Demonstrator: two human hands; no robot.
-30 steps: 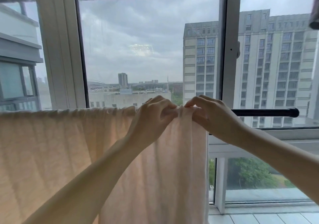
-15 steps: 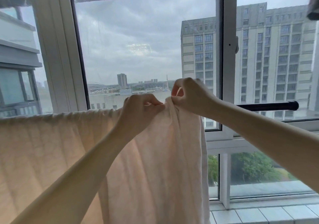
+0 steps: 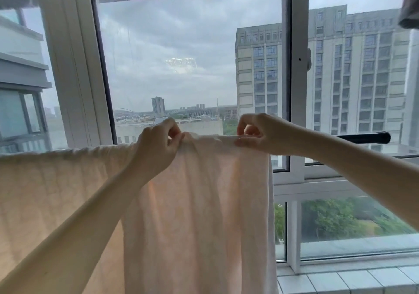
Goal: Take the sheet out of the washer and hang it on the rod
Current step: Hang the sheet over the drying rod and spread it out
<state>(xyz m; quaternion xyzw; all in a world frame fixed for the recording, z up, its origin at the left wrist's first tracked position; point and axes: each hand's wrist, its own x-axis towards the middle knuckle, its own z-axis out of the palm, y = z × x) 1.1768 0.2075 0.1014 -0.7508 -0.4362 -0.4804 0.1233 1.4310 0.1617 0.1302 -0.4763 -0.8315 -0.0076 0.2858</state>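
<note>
Head view: curled fingers [image 3: 169, 124] on sheet [image 3: 204, 203]

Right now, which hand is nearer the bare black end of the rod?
Right. The right hand pinches the sheet at its top edge, closest to the bare end of the rod; the left hand grips the sheet farther along, beyond the right hand.

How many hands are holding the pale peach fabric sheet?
2: the left hand pinches the sheet at its top mid-frame; the right hand pinches it nearer the bare black rod.
</note>
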